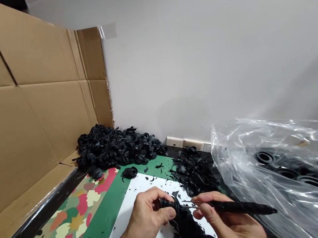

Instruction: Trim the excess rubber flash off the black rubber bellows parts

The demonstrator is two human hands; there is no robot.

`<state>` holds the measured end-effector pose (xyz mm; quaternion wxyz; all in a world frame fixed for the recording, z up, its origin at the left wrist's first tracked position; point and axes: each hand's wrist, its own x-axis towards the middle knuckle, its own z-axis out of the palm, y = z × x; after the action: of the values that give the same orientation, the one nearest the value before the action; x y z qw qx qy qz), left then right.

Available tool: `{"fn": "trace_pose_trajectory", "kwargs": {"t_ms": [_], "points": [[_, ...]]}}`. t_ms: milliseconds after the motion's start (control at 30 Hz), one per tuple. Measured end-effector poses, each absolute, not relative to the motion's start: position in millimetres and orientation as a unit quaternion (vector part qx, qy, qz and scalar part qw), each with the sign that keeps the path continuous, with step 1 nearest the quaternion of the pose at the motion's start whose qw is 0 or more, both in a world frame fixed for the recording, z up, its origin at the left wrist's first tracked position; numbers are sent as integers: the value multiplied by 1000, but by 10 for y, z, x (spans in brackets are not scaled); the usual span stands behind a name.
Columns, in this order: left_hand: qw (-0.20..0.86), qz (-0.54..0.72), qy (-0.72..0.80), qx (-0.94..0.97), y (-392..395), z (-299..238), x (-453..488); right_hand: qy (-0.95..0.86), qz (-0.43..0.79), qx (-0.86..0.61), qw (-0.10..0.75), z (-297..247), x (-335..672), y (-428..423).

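Observation:
My left hand (151, 211) pinches a small round black rubber part (169, 203) between thumb and fingers, over a white sheet (127, 221). In my right hand (227, 221) is a slim tool with a black handle (243, 206); its thin metal end reaches the rubber part from the right. I cannot tell whether that end is a blade or a pair of tips. Under both hands, black rubber scraps (193, 231) lie heaped on the sheet. One loose black part (129, 173) rests just behind the sheet, on the green surface.
A big pile of ribbed black rubber parts (115, 146) fills the back left, against a cardboard wall (34, 87). More trimmings (193, 170) are heaped at back centre. To the right, a clear plastic bag (247, 173) holds black rings (264, 157). Patterned paper (62, 232) covers the front left.

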<state>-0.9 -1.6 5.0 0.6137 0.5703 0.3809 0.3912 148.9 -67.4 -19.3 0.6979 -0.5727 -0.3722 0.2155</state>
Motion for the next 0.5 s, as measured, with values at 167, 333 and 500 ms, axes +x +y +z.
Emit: {"fn": "trace_pose_trajectory", "kwargs": {"t_ms": [167, 333, 500], "points": [[598, 411, 371, 580, -1, 19, -14, -341, 242, -560, 715, -182, 1471, -680], [577, 423, 373, 592, 3, 16, -11, -352, 260, -545, 715, -162, 1406, -676], [598, 407, 376, 579, 11, 10, -12, -361, 262, -545, 710, -178, 1398, -669]]}}
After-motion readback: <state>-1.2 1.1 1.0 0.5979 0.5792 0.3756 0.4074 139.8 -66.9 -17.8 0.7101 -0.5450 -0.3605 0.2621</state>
